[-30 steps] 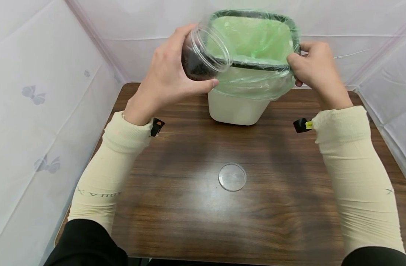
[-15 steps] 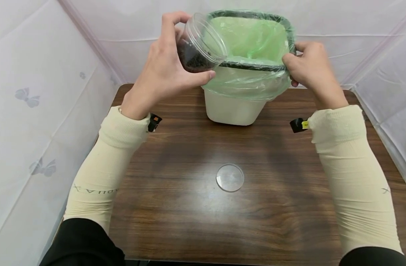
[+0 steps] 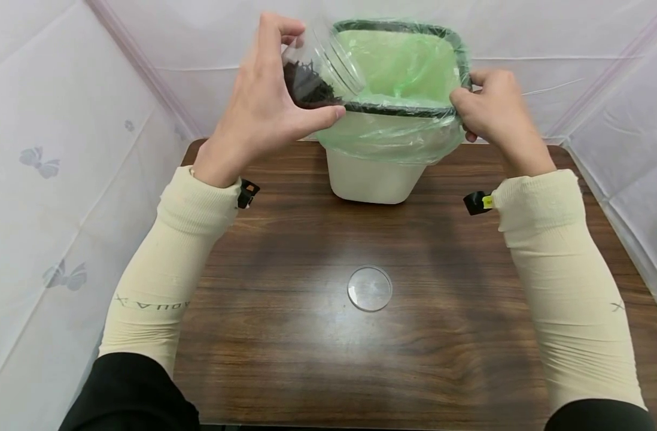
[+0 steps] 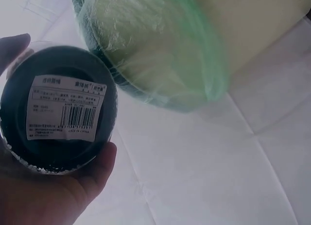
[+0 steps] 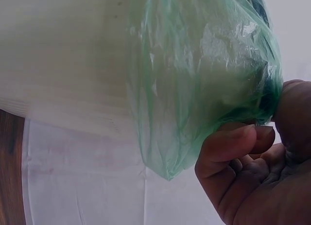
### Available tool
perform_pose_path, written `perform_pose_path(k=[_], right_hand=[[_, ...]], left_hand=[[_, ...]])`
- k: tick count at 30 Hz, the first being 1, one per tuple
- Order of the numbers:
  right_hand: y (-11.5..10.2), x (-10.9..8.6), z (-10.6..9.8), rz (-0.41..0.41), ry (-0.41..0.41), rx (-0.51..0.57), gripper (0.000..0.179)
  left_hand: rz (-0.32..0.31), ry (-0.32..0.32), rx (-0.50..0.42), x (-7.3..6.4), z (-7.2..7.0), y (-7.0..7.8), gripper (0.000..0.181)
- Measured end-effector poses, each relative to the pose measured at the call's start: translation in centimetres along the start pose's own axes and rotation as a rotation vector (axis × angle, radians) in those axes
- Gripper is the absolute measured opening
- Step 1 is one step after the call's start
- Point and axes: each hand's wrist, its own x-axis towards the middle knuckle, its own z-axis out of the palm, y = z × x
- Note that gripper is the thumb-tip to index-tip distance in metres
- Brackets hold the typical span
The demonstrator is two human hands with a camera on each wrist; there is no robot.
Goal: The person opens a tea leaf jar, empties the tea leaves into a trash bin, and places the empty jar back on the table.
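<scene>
My left hand (image 3: 261, 105) grips a clear plastic jar (image 3: 312, 75) tilted on its side, its open mouth over the left rim of a trash can (image 3: 377, 176). Dark, loose, leaf-like bits (image 3: 309, 87) lie along the jar's lower side. In the left wrist view the jar's base shows a white barcode label (image 4: 65, 108). A green plastic bag (image 3: 409, 66) lines the can and folds over its dark rim. With thumb and fingers my right hand (image 3: 495, 108) pinches the can's right rim through the bag. Inside the can, the bottom is hidden.
A clear round lid (image 3: 370, 288) lies flat on the brown wooden table (image 3: 285, 359), in front of the can. White sheeting (image 3: 48, 120) with bow prints hangs at the left and back. More sheeting stands close on the right.
The jar has risen slightly and moved left in the view, and its dark contents now sit lower along its side. The right hand keeps its hold on the rim; the whole view has shifted a little.
</scene>
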Motion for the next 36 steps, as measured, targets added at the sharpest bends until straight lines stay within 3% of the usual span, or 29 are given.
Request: perform_pose_path(k=[3,10,14,21,36], right_hand=[[-0.1,0.0,0.1,0.004,-0.007,-0.010,0.041],[-0.1,0.0,0.0,0.004,-0.001,-0.013,0.021],[-0.1,0.0,-0.1,0.017,-0.007,-0.019,0.021],[-0.2,-0.2,0.0,0.019,-0.016,-0.017,0.020],[-0.4,-0.1,0.3,-0.008,-0.013,-0.045,0.020]], left_hand=[[0.046,0.025,0.039,0.1,-0.1,-0.1,0.089],[0.041,0.048,0.041,0.5,0.0,-0.1,0.092],[0.062,0.061,0.050,1.0,0.2,-0.2,0.091],[0.025,0.027,0.029,1.8,0.3,0.0,0.092],[0.048,-0.053,0.086,3.5,0.2,0.6,0.084]])
